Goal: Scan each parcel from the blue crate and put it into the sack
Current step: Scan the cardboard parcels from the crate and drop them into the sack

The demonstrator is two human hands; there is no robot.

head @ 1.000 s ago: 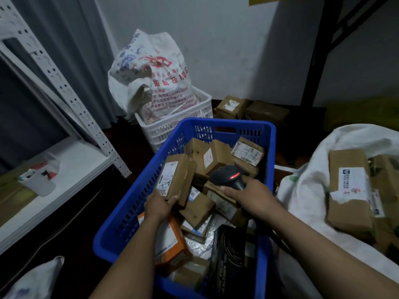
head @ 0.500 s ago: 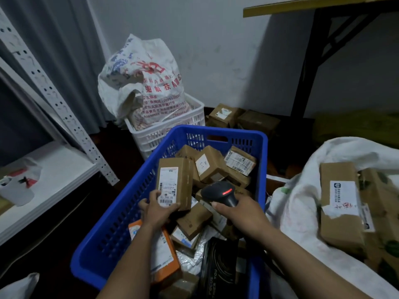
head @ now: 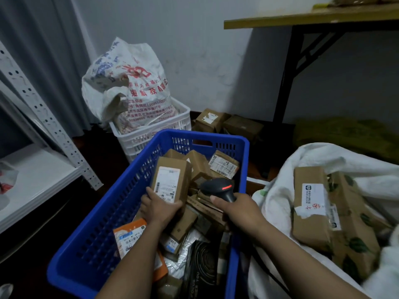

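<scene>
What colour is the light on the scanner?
Red: a small glowing bar on the black scanner held by the right hand. Head view.

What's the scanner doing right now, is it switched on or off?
On. A red light glows on top of the scanner, gripped by the right hand.

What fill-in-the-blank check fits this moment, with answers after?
The left hand holds a brown parcel above the ____ crate.
The right hand grips a black ____ with a red light.
The white sack lies on the crate's ____ side.
Answers: blue; scanner; right.
</scene>
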